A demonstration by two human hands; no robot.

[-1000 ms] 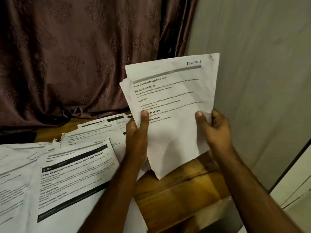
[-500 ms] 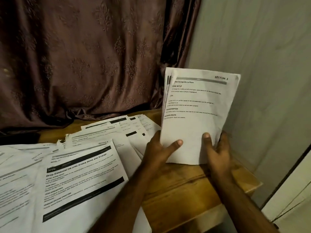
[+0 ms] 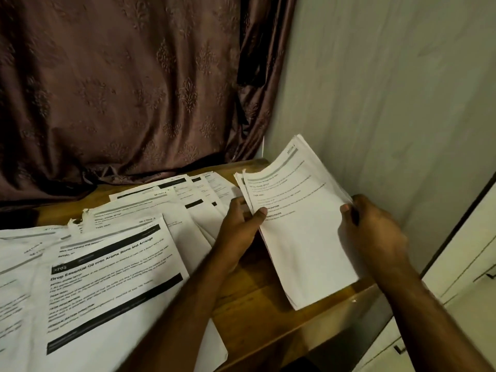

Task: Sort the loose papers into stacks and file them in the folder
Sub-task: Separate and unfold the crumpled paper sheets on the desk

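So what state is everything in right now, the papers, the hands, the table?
Held stack of papers: gripped at both side edges, tilted, lower end over the table.
Left hand: grips the stack's left edge.
Right hand: grips the stack's right edge.
Loose papers: spread flat, overlapping.
Wooden table: partly covered.
Curtain: hanging, drawn.

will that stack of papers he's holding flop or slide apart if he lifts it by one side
Likely floppy: the stack of papers is thin, its far end already curving. Its sheets could fan out, since the edges look uneven. Gripping with both the left hand and right hand probably prevents this.
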